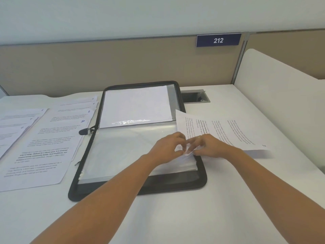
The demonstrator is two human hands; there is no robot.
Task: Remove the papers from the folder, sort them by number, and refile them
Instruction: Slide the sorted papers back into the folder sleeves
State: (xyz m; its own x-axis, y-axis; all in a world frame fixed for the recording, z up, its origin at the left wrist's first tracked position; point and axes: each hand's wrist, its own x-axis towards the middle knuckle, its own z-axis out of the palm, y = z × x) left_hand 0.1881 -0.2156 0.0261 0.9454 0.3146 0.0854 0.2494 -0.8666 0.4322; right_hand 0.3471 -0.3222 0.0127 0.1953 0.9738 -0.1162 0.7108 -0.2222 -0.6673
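The open folder (175, 186) lay at the centre of the counter (175, 217). At its 3 o'clock edge, the left hand (168, 148) pinched a clear sleeve (123, 148) in its fingers. The right hand (209, 147) pinched the corner of a printed sheet (228, 131) that jutted out toward 3 o'clock. Numbered papers (52, 147) lay spread at 9 o'clock.

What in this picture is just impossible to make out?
Head view:
- Print on the sheet: too small, blurred.
- Sheet's corner at the sleeve: covered by left hand and right hand.
- Papers at left: cut off by the picture's edge.
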